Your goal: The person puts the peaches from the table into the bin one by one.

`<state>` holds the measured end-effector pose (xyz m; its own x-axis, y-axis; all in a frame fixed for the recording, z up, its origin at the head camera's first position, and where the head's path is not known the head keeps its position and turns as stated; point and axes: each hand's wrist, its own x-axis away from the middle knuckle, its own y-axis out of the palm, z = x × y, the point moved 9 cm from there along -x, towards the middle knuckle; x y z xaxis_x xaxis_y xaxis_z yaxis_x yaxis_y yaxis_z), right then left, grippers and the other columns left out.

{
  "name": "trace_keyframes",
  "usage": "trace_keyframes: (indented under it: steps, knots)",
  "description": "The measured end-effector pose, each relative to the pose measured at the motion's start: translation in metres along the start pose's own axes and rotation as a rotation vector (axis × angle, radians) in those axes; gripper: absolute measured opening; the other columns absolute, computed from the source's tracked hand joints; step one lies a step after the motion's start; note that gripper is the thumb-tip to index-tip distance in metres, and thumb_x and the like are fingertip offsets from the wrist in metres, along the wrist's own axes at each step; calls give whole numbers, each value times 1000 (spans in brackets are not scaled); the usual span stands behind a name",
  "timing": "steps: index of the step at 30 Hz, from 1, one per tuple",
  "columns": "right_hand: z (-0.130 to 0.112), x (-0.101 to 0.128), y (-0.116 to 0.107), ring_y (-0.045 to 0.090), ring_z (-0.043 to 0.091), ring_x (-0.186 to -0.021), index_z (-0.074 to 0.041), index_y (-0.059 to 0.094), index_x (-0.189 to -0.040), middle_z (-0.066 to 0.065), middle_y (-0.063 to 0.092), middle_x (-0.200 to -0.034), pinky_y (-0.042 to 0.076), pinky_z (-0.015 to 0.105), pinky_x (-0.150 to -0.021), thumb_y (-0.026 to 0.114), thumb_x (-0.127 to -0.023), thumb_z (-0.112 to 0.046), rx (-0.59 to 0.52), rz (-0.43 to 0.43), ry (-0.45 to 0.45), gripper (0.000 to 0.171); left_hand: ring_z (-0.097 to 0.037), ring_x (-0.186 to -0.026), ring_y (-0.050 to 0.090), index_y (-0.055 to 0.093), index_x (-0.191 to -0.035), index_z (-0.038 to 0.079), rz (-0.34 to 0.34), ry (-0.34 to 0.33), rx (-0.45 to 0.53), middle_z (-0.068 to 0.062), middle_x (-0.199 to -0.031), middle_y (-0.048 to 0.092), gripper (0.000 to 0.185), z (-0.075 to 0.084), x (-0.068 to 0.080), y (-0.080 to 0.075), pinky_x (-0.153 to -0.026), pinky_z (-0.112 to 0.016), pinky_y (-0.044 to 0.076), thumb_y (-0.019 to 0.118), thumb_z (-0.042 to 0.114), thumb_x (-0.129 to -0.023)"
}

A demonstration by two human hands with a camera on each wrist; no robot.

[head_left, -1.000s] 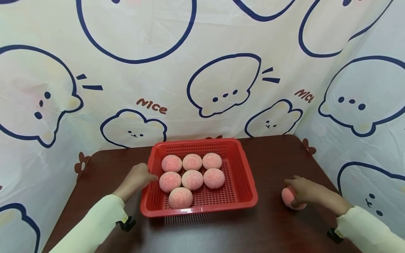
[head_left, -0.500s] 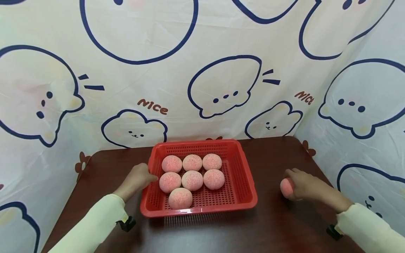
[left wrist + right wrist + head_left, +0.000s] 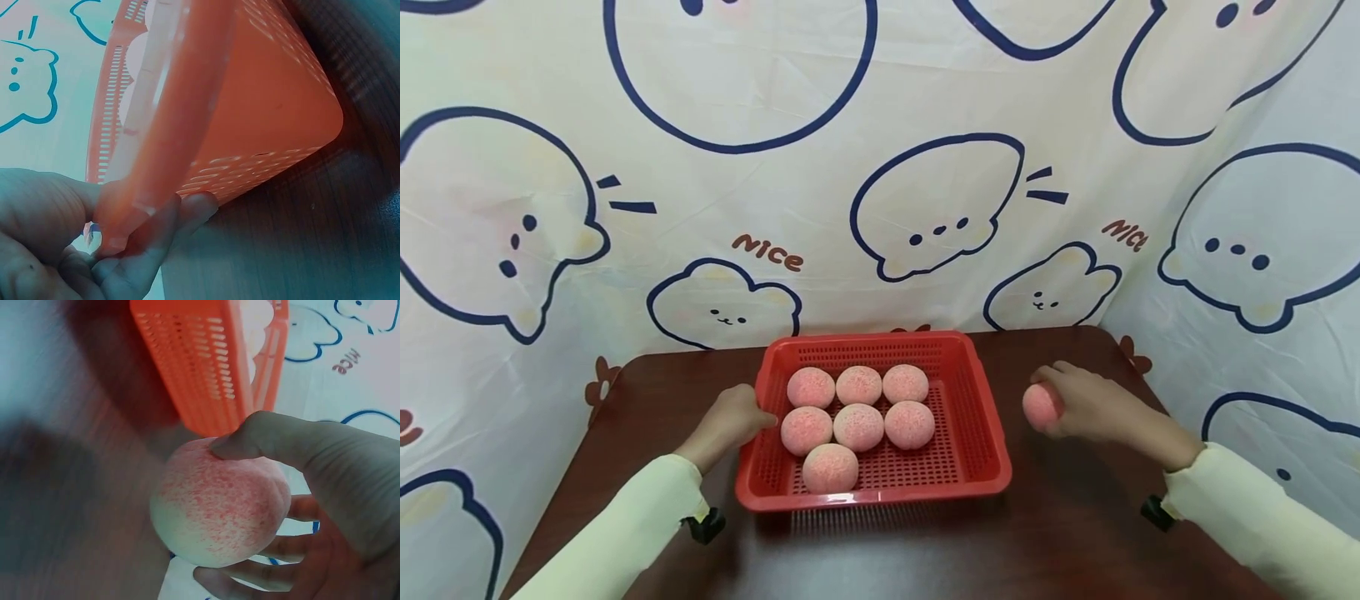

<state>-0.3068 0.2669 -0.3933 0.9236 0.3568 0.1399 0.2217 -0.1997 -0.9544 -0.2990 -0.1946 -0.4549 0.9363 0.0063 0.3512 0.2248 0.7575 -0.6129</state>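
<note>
A: Pink with a pale cream blush, that's the peach in the right hand. Round, soft-looking, its skin stippled with fine red flecks that fade to near white on one side.

B: How is it held?

A: The thumb presses on top and the fingers curl underneath, so it sits cupped in the palm. It hangs above the dark brown worktop, just beside the right wall of the red basket, not touching it.

B: And the left hand?

A: The left hand grips the left rim of the basket. In the left wrist view the thumb lies on the inside of the rim and the fingers wrap the outside, pinching the plastic.

B: What is in the basket?

A: Seven peaches of the same kind: three in the far row, three in the middle, one alone nearest the person on the left. They touch one another. The basket is perforated all over and rests flat on the worktop.

B: Behind it?

A: A cream cloth printed with blue-outlined cartoon animals.
</note>
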Motion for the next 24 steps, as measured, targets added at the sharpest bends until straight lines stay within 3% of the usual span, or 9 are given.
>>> trace_keyframes:
  steps: [12, 19, 24]
  knots:
    - [-47, -20, -14, 65, 22, -91, -8, 59, -134, 12, 66, -117, 65, 42, -71, 89, -73, -25, 3, 40, -71, 70, -25, -73, 77, 60, -123, -9, 4, 15, -22, -18, -96, 76, 43, 3, 0, 0, -75, -46, 66, 75, 4, -84]
    - [-67, -32, -20, 66, 20, -90, -11, 61, -132, 9, 67, -115, 64, 38, -69, 91, -71, -34, 28, 54, -92, 72, -25, -75, 77, 60, -124, -9, -7, 8, -22, -20, -98, 76, 44, 5, 1, -2, -76, -46, 66, 75, 5, -85]
    - [-80, -38, -17, 65, 19, -92, -11, 59, -137, 8, 66, -118, 64, 39, -73, 89, -73, -32, 0, 13, -106, 73, -25, -75, 77, 60, -124, -8, -10, -3, -13, -20, -99, 76, 44, 3, 1, -1, -77, -46, 66, 75, 5, -85]
